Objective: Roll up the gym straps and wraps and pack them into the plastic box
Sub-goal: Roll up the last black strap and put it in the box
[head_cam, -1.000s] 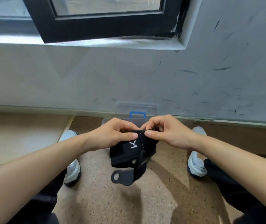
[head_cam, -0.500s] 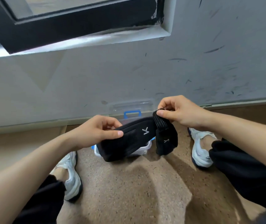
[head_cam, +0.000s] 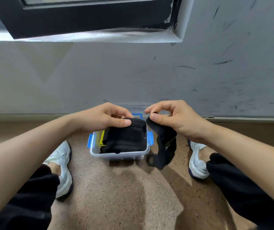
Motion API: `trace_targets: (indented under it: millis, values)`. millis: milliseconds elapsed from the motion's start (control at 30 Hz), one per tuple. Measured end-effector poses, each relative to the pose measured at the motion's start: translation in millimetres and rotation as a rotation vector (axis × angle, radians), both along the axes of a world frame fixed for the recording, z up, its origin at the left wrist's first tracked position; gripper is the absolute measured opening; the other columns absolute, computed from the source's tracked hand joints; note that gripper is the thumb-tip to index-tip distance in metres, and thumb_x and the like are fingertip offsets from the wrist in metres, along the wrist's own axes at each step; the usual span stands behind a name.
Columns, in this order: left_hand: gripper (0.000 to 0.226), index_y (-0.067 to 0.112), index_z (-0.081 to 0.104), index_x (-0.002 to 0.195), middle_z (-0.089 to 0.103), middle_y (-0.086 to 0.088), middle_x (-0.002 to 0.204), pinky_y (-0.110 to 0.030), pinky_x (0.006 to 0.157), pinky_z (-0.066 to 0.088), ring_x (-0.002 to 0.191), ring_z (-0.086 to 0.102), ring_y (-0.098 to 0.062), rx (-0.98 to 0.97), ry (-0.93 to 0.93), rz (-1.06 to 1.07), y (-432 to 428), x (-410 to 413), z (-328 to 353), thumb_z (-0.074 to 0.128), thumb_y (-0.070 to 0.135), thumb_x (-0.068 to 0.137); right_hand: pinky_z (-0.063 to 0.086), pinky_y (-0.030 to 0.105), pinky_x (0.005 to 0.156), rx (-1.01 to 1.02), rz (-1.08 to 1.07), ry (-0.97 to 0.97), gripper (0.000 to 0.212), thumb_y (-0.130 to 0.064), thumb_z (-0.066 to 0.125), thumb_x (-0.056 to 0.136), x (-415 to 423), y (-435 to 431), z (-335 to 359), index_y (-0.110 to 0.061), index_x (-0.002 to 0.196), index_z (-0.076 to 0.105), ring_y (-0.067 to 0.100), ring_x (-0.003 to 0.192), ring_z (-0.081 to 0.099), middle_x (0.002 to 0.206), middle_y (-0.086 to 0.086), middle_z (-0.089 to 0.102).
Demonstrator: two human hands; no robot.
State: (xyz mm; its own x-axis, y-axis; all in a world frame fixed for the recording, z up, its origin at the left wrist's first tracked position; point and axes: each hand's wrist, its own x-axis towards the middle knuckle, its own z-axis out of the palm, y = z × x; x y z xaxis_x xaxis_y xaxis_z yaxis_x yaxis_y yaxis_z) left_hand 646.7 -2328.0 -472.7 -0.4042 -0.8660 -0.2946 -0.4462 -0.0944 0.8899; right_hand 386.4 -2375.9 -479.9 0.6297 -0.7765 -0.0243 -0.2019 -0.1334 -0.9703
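Note:
A clear plastic box with blue latches stands on the floor between my feet. My left hand grips a wide black wrap that hangs over the box opening. My right hand pinches the top of a second black strap, which dangles beside the box's right wall, its looped end near the floor. Something yellow shows inside the box at the left.
The box's lid leans against the grey wall behind it. My white shoes flank the box on the speckled brown floor. A black window frame hangs overhead.
The two black pieces, held together a second ago, have come apart. My left hand brought the wide wrap down over the box; my right hand holds the other strap off to the right.

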Motion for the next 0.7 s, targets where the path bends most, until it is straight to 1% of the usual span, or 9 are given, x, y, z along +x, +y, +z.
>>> trace_targets:
  millis: [33, 67, 167, 300, 400, 467, 533, 600, 700]
  values:
    - [0.027, 0.002, 0.070, 0.113, 0.071, -0.026, 0.110, -0.030, 0.091, 0.053, 0.098, 0.066, -0.018, -0.006, 0.005, -0.015, -1.1, -3.1, 2.2, 0.065, 0.024, 0.099, 0.053, 0.017, 0.083, -0.002, 0.053, 0.038, 0.011, -0.013, 0.072, 0.093, 1.5, 0.9, -0.6, -0.015, 0.082, 0.071, 0.004, 0.089, 0.069, 0.110, -0.005, 0.074]
    - [0.029, 0.002, 0.070, 0.113, 0.069, -0.028, 0.112, -0.033, 0.092, 0.053, 0.098, 0.066, -0.019, -0.020, 0.001, -0.022, -2.1, -6.1, 3.5, 0.066, 0.027, 0.098, 0.052, 0.019, 0.087, -0.007, 0.101, 0.071, 0.011, -0.013, 0.072, 0.093, 2.7, 1.6, -2.1, -0.015, 0.082, 0.071, 0.004, 0.093, 0.068, 0.110, -0.006, 0.073]
    - [0.032, 0.004, 0.073, 0.109, 0.069, -0.030, 0.110, -0.038, 0.090, 0.051, 0.093, 0.064, -0.020, -0.076, -0.022, 0.033, -4.2, -14.8, 2.5, 0.069, 0.030, 0.091, 0.047, 0.016, 0.076, 0.012, 0.140, 0.082, 0.008, -0.008, 0.071, 0.092, 1.3, 4.7, -6.3, -0.011, 0.084, 0.071, 0.002, 0.077, 0.059, 0.079, -0.009, 0.069]
    - [0.014, 0.018, 0.076, 0.102, 0.076, -0.009, 0.097, -0.031, 0.088, 0.054, 0.090, 0.068, -0.012, -0.204, -0.055, 0.249, -2.4, -24.2, -2.3, 0.079, 0.023, 0.089, 0.046, 0.017, 0.071, -0.018, 0.035, 0.012, 0.011, -0.008, 0.072, 0.092, -2.6, 3.5, -5.9, -0.012, 0.082, 0.071, 0.005, 0.071, 0.057, 0.075, -0.006, 0.066]
    - [0.012, 0.017, 0.076, 0.097, 0.069, 0.002, 0.084, -0.025, 0.078, 0.052, 0.076, 0.063, -0.009, -0.286, -0.078, 0.489, 4.6, -32.2, -3.9, 0.081, 0.018, 0.087, 0.047, 0.014, 0.068, -0.059, -0.058, -0.029, 0.014, -0.006, 0.071, 0.092, -4.8, 0.0, -4.1, -0.014, 0.080, 0.071, 0.003, 0.068, 0.058, 0.073, -0.011, 0.067]
    - [0.009, 0.013, 0.074, 0.090, 0.062, 0.002, 0.072, -0.024, 0.065, 0.048, 0.062, 0.056, -0.008, -0.244, -0.062, 0.590, 11.6, -38.3, -4.1, 0.080, 0.020, 0.088, 0.047, 0.015, 0.069, -0.090, -0.102, -0.036, 0.016, -0.006, 0.072, 0.092, -6.9, -2.3, -4.0, -0.015, 0.079, 0.071, 0.004, 0.069, 0.059, 0.074, -0.009, 0.068]
    - [0.012, 0.011, 0.071, 0.091, 0.068, -0.005, 0.073, -0.023, 0.060, 0.047, 0.060, 0.060, -0.009, -0.134, -0.030, 0.616, 19.2, -47.2, -2.5, 0.076, 0.021, 0.090, 0.048, 0.017, 0.069, -0.097, -0.160, -0.054, 0.016, -0.008, 0.073, 0.091, -8.6, -4.4, -4.1, -0.017, 0.079, 0.072, 0.006, 0.070, 0.060, 0.075, -0.007, 0.068]
    - [0.011, 0.015, 0.069, 0.100, 0.073, -0.012, 0.086, -0.026, 0.063, 0.052, 0.070, 0.065, -0.015, -0.034, 0.049, 0.627, 27.2, -60.9, 2.6, 0.073, 0.022, 0.093, 0.051, 0.021, 0.068, -0.089, -0.223, -0.089, 0.013, -0.009, 0.074, 0.091, -10.1, -6.4, -4.6, -0.016, 0.080, 0.073, 0.010, 0.069, 0.062, 0.075, -0.005, 0.069]
    - [0.024, 0.032, 0.067, 0.117, 0.071, -0.001, 0.086, -0.039, 0.083, 0.060, 0.083, 0.069, -0.021, -0.008, 0.156, 0.665, 33.6, -81.8, 4.1, 0.071, 0.024, 0.095, 0.053, 0.028, 0.070, -0.107, -0.287, -0.125, 0.011, -0.011, 0.074, 0.091, -11.8, -7.5, -4.3, -0.014, 0.081, 0.073, 0.012, 0.071, 0.063, 0.076, -0.002, 0.070]
